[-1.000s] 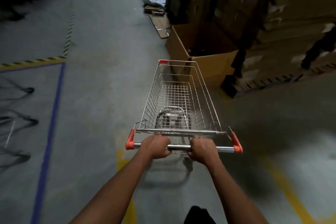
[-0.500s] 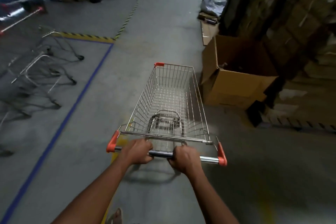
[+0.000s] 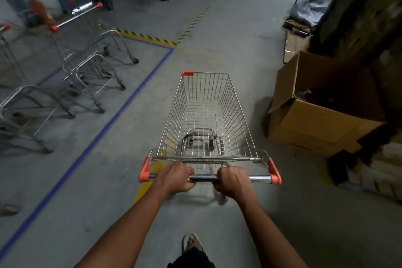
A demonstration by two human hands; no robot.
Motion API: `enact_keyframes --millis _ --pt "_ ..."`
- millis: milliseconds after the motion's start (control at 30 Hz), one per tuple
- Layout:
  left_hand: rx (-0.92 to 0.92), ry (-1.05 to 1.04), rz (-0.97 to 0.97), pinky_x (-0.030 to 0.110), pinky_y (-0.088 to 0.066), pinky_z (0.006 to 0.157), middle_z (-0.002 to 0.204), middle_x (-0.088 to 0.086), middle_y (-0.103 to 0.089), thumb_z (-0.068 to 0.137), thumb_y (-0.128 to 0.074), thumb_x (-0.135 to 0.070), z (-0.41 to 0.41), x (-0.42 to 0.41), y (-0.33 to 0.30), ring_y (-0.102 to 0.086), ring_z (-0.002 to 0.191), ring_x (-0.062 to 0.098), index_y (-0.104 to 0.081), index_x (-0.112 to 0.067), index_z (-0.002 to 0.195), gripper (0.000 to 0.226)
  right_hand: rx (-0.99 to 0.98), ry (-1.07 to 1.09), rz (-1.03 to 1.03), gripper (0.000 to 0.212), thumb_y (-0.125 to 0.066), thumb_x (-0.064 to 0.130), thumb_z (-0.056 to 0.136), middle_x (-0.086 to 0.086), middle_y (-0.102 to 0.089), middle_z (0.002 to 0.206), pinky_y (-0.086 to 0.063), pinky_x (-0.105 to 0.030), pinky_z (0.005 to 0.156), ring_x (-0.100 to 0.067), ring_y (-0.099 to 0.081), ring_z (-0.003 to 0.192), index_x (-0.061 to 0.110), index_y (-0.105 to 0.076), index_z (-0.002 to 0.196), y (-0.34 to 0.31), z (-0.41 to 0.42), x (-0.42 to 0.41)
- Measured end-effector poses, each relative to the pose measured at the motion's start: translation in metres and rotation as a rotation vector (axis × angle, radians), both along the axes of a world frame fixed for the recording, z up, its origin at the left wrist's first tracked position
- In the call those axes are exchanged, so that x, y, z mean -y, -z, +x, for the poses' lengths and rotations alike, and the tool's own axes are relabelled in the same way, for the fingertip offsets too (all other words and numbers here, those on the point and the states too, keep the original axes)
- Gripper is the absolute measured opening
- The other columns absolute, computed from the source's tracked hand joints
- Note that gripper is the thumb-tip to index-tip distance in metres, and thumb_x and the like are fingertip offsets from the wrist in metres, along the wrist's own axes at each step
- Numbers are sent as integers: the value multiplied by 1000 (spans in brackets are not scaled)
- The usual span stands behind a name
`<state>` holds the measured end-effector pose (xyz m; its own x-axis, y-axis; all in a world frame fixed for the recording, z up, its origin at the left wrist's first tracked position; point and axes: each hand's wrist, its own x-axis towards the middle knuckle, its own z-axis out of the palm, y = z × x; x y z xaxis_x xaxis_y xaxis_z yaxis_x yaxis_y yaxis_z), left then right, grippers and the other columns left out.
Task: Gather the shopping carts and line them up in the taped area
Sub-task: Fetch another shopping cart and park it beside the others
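Observation:
An empty wire shopping cart [image 3: 206, 113] with orange corner caps stands straight ahead on the concrete floor. My left hand [image 3: 175, 177] grips its handle bar [image 3: 261, 179] left of centre, and my right hand [image 3: 232, 180] grips it right of centre. A blue tape line [image 3: 121, 109] runs diagonally on the left and meets yellow-black striped tape [image 3: 150, 38] at a corner, marking the taped area. Inside that area several other carts [image 3: 87, 56] are parked in a row, seen from the side. My cart is just outside the blue line.
An open cardboard box [image 3: 322, 115] sits close on the right of the cart, with stacked cartons and a pallet [image 3: 369, 172] behind it. Flattened cardboard and a plastic bag [image 3: 313, 4] lie further up on the right. A yellow floor line [image 3: 152, 174] passes under the handle.
The view has swung to the left with the cart, so the taped area and parked carts have come into sight. The cardboard box has shifted to the right. Both hands keep their grip.

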<state>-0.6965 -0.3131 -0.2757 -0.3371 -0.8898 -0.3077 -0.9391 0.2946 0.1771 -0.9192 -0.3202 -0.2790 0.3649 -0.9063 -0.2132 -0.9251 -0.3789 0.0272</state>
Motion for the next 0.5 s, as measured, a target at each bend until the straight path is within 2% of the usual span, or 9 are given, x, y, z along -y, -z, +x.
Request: enact_keyframes --millis 233,500 --pt "-25 -39 -24 35 -48 73 95 8 -72 82 -57 -44 -16 69 -8 -67 92 30 -67 -22 102 32 -19 -52 36 34 -52 50 89 -2 -71 87 -45 -33 65 -27 -70 79 20 -67 89 -7 -14 92" --pt "-52 -108 -6 31 -37 66 95 7 -71 84 -59 -40 -15 166 -17 -65 91 29 -66 -21 98 25 -23 -109 34 30 -51 51 89 -2 -67 83 -45 -32 63 -27 -68 73 23 -59 82 -6 -7 208"
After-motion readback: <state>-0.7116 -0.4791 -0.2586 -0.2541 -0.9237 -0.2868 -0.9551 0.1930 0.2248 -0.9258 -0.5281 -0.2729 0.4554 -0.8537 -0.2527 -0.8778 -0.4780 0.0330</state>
